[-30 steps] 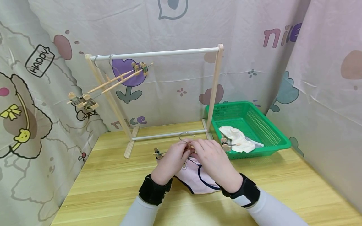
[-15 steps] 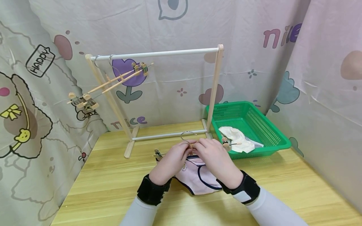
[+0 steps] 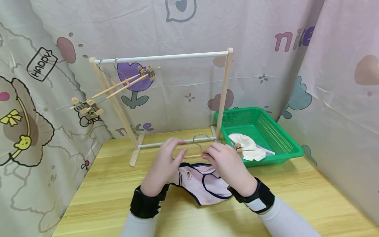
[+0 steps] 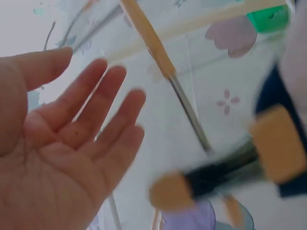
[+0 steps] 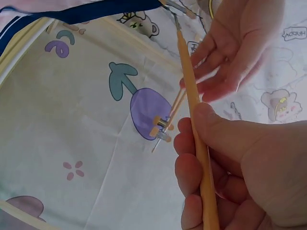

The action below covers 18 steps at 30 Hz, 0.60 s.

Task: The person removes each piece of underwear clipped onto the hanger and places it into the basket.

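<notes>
A wooden clip hanger [image 3: 189,155] with a metal hook [image 3: 201,136] is held just above the table. My right hand [image 3: 220,158] grips its bar [image 5: 196,143] near the middle. A pink garment with navy trim [image 3: 204,184] hangs from the hanger and lies on the table under both hands. My left hand [image 3: 170,154] hovers at the left part of the bar with straight, spread fingers [image 4: 96,110] and holds nothing. The hanger's clip [image 4: 278,143] is blurred in the left wrist view. The right end clip [image 3: 238,149] sticks out over the basket rim.
A wooden rack with a white rod [image 3: 165,56] stands behind the hands, with two bare clip hangers [image 3: 118,85] at its left end. A green basket [image 3: 284,138] at the right holds white cloth [image 3: 247,144]. Patterned curtains close in the table [image 3: 112,197].
My left hand has let go of the hanger and moved left with its fingers spread. The right hand has raised the hanger slightly, and more of the pink garment shows.
</notes>
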Tool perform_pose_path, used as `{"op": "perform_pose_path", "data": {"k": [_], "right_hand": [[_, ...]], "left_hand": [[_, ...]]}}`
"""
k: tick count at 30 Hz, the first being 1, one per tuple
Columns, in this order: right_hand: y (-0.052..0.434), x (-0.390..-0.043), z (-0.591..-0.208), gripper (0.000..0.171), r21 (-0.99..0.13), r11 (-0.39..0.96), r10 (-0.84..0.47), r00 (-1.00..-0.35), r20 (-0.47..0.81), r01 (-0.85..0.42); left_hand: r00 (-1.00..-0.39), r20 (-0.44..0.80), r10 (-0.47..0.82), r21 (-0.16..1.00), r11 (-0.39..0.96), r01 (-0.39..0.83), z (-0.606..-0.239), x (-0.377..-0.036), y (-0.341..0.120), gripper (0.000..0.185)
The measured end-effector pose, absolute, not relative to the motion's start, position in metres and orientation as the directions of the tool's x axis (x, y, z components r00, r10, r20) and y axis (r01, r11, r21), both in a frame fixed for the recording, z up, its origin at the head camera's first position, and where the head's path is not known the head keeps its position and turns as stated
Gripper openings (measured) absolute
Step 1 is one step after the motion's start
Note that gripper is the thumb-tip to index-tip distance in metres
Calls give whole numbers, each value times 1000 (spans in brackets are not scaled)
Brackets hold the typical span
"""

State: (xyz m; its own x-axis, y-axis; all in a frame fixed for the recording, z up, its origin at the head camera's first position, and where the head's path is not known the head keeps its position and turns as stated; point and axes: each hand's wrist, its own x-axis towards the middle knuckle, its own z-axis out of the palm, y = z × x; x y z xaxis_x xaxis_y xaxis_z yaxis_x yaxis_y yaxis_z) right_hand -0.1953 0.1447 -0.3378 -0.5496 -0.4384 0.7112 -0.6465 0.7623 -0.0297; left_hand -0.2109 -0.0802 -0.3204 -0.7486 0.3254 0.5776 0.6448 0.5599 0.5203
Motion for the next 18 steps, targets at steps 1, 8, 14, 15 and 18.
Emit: {"op": "perform_pose_path", "data": {"k": [1, 8, 14, 15, 18], "right_hand": [[146, -195, -337, 10, -42, 760, -430, -551, 715, -648], [152, -197, -331, 11, -107, 752, -358, -539, 762, -651], [154, -197, -327, 10, -143, 755, -296, -527, 796, -640], [155, -197, -327, 10, -149, 757, -286, -528, 800, -636], [156, -197, -326, 12, -164, 760, -260, -526, 810, -629]], "left_hand": [[-754, 586, 296, 531, 563, 633, -319, -211, -84, 24], [-879, 462, 117, 699, 562, 442, -312, -218, -111, 37], [-923, 375, 80, 781, 510, 361, -311, -225, -120, 42], [-928, 364, 80, 792, 498, 354, -311, -226, -120, 40], [-930, 358, 86, 806, 473, 354, -311, -226, -120, 37]]}}
